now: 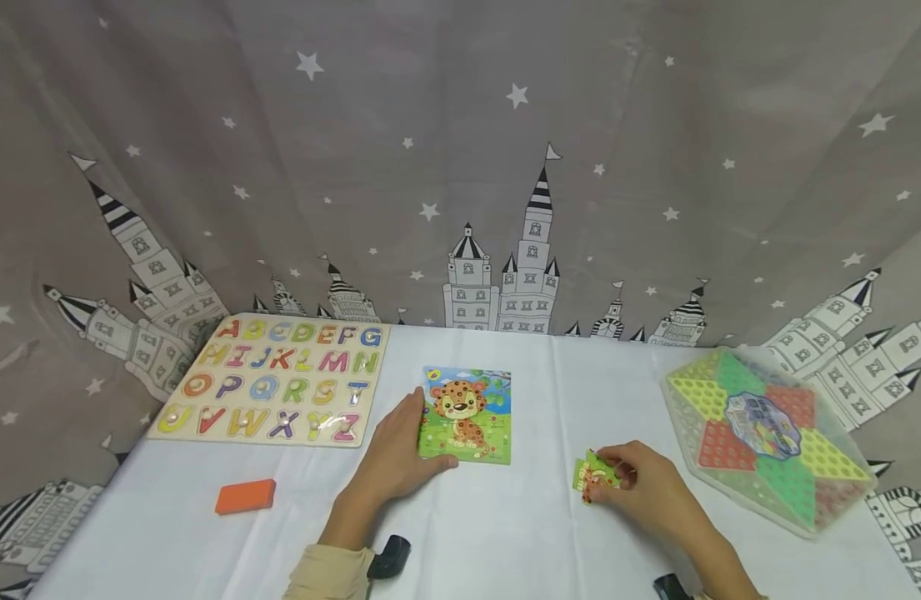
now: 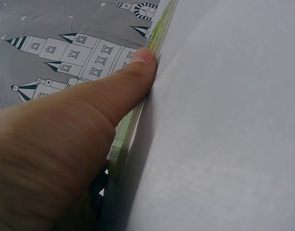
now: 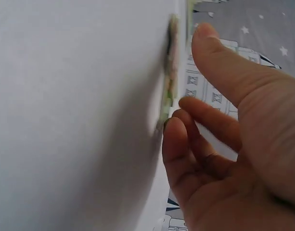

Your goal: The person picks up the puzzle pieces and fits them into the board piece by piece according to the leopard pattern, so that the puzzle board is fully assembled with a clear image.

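Observation:
A square leopard picture puzzle (image 1: 468, 417) lies on the white table in front of me. My left hand (image 1: 396, 454) spans its near left corner. The straight thumb rests along the near edge, also in the left wrist view, while the other fingers lie along the left side. To the right, my right hand (image 1: 648, 487) reaches over green-and-orange leopard jigsaw pieces (image 1: 586, 473). In the right wrist view, those pieces (image 3: 170, 72) are seen nearly edge-on, blurred. The thumb there stands apart above them, and the loosely bent fingertips are right at their near end.
A wooden alphabet board (image 1: 272, 379) with knobbed letters lies at the back left. Nearer on that side is an orange block (image 1: 245, 497). A hexagonal Chinese checkers box (image 1: 768, 437) occupies the right side. Behind the table hangs a grey curtain (image 1: 400, 167) printed with castles.

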The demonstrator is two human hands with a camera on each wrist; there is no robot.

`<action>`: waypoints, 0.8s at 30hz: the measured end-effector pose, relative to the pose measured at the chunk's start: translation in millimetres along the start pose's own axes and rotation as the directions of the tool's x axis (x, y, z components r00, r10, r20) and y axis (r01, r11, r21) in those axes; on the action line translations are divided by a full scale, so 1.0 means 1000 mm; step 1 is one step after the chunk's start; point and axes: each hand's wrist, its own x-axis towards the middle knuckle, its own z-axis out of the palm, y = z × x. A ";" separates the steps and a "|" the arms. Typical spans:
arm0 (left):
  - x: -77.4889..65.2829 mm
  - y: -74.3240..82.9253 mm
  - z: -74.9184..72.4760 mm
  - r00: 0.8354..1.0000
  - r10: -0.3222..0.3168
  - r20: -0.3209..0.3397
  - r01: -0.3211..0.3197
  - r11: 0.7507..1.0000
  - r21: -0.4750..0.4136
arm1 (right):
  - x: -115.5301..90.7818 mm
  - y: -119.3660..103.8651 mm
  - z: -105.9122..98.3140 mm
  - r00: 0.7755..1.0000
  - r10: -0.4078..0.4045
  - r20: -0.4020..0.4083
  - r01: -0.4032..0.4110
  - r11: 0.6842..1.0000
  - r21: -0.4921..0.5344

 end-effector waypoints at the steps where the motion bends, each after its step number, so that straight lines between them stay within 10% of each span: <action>1: 0.000 -0.001 0.000 1.000 0.002 0.002 -0.002 1.000 0.000 | 0.000 0.000 0.001 1.000 -0.009 -0.004 0.009 1.000 -0.022; 15: 0.000 -0.001 -0.001 1.000 -0.001 0.007 0.001 1.000 0.009 | -0.005 -0.012 0.004 1.000 0.004 0.015 -0.002 0.993 -0.121; 24: -0.002 0.000 -0.002 1.000 -0.004 -0.001 0.004 1.000 -0.003 | -0.003 -0.008 0.002 0.995 0.028 0.101 -0.030 0.999 0.019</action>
